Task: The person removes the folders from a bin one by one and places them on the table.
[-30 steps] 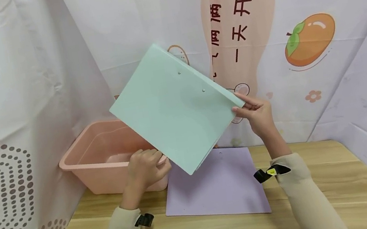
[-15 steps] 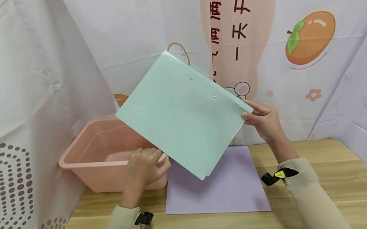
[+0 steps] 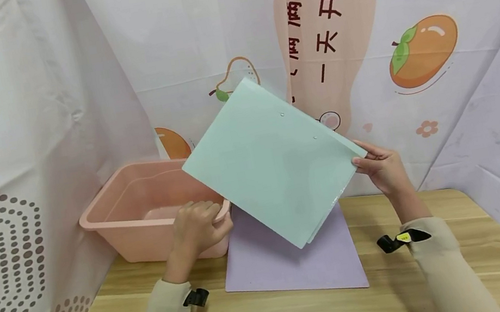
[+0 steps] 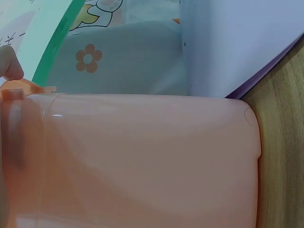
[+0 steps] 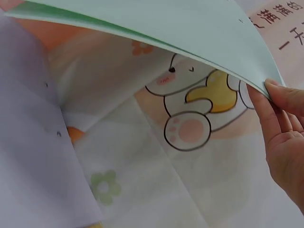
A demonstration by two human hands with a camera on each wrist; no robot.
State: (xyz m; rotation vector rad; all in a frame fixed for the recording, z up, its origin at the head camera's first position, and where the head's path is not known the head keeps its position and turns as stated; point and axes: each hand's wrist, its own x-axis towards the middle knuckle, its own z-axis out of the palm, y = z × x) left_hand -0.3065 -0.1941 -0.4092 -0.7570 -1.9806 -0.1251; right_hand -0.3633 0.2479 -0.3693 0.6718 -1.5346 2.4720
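At centre-right, the right hand (image 3: 384, 171) is pinching a mint folder (image 3: 276, 165) over a purple folder (image 3: 289, 272); the left hand (image 3: 199, 228) is gripping a pink bin (image 3: 137, 242), probably steadying it

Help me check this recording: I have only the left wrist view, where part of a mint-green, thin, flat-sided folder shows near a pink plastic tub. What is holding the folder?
Observer: The person's right hand pinches the mint-green, thin, flat-sided folder at its right corner, as the head view shows.

Operator: I see little of the left hand. What is it doing?

Observer: In the head view, it grips the pink plastic tub by the rim.

Operator: Any fastenings on the folder's face?

Observer: Yes, two small round studs sit near its upper right edge in the head view.
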